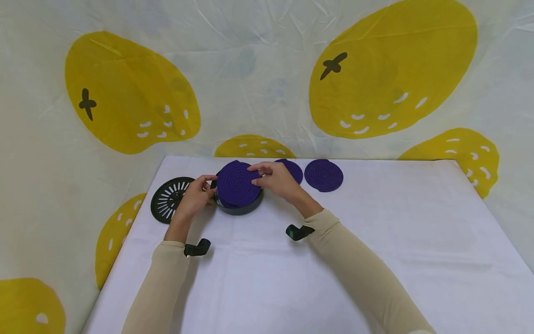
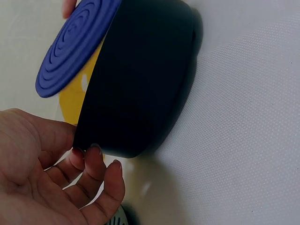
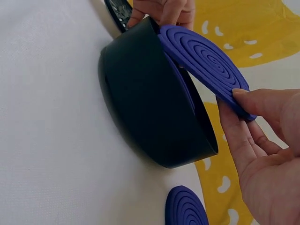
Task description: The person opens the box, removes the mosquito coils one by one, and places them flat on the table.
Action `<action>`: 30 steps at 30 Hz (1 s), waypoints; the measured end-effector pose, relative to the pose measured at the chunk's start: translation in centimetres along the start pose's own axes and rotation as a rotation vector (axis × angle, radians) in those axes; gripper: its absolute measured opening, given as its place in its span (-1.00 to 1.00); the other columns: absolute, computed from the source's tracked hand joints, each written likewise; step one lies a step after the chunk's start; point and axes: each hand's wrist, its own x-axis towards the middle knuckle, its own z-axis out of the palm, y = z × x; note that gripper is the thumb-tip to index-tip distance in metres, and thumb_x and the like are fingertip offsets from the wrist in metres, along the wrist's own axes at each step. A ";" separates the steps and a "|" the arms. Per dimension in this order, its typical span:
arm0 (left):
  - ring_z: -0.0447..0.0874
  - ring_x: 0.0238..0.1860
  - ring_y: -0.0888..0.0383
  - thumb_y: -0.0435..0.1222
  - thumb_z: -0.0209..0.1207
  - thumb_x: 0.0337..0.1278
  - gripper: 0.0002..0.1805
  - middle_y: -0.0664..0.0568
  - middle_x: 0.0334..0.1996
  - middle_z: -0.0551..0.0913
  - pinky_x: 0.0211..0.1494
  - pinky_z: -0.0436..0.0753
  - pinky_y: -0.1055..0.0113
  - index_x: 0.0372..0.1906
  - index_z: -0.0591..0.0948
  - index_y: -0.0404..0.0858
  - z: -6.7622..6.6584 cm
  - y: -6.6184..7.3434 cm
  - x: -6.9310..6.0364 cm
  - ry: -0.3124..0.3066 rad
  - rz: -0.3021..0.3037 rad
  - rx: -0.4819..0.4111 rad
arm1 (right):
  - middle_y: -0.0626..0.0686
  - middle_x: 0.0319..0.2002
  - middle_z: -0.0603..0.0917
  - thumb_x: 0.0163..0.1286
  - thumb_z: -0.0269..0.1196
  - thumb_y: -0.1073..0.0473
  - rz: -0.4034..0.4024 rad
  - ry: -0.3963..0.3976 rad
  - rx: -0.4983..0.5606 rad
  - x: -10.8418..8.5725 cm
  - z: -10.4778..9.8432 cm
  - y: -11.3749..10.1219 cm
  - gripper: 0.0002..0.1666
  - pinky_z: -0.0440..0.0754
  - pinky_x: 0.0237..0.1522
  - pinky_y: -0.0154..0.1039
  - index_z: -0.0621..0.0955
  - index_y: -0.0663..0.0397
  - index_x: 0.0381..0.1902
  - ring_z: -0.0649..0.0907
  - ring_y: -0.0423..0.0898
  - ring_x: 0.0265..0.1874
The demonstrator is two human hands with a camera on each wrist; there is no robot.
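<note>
My right hand (image 1: 280,182) pinches the edge of a purple mosquito coil (image 1: 238,184), thumb on top and fingers beneath. The coil is tilted over the mouth of a round dark green tin (image 1: 239,210); in the right wrist view its far edge meets the rim. More purple coil (image 3: 186,86) shows just inside that tin. My left hand (image 2: 56,159) pinches the tin's rim between thumb and fingers, on the left side. Beside the left wrist lies a slotted dark lid (image 1: 163,200), partly covered by the hand and forearm.
Two more purple coils lie at the back of the white table: one coil (image 1: 295,170) partly behind my right hand, another coil (image 1: 323,175) further right. A pale cloth (image 1: 250,93) with yellow fruit prints hangs behind the table.
</note>
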 end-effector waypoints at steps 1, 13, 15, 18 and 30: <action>0.43 -0.33 0.09 -0.44 0.14 0.40 -0.57 -0.02 -0.28 0.35 -0.33 0.64 0.19 0.31 0.52 -0.21 0.0 0.0 0.0 0.001 0.001 0.003 | 0.07 -0.13 0.71 0.27 0.43 0.33 0.002 0.003 0.000 0.0 -0.1 -0.1 -0.60 0.64 -0.21 -0.38 0.74 0.00 0.07 0.60 -0.01 -0.12; 0.44 -0.36 0.09 -0.47 0.12 0.38 -0.57 -0.03 -0.29 0.35 -0.36 0.63 0.23 0.29 0.53 -0.22 0.1 -0.2 0.0 -0.002 0.011 -0.006 | 0.11 -0.18 0.69 0.27 0.42 0.33 0.010 0.012 0.058 -0.5 -1.4 -0.5 -0.61 0.67 -0.24 -0.35 0.72 0.07 0.07 0.65 -0.12 -0.31; 0.43 -0.36 0.10 -0.47 0.14 0.38 -0.58 -0.02 -0.30 0.34 -0.37 0.62 0.25 0.29 0.53 -0.22 0.1 -0.2 0.1 -0.002 0.008 -0.009 | 0.10 -0.15 0.67 0.29 0.41 0.32 0.017 0.012 0.057 -0.8 -1.7 -0.6 -0.62 0.66 -0.21 -0.34 0.71 0.06 0.08 0.65 -0.10 -0.28; 0.42 -0.38 0.12 -0.45 0.16 0.38 -0.57 0.00 -0.32 0.33 -0.39 0.62 0.27 0.30 0.53 -0.23 0.1 -0.2 0.1 -0.003 0.010 -0.011 | 0.09 -0.09 0.65 0.31 0.41 0.28 0.023 0.014 0.031 -1.2 -2.3 -0.8 -0.63 0.63 -0.20 -0.34 0.70 0.03 0.08 0.62 -0.08 -0.22; 0.41 -0.37 0.12 -0.45 0.17 0.38 -0.57 0.00 -0.30 0.33 -0.37 0.63 0.23 0.30 0.53 -0.21 0.2 -0.4 0.2 -0.003 0.005 -0.019 | 0.23 -0.03 0.55 0.34 0.35 0.37 0.029 -0.013 0.091 -2.3 -4.9 -0.4 -0.58 0.67 -0.18 -0.33 0.62 0.24 0.15 0.60 -0.09 -0.28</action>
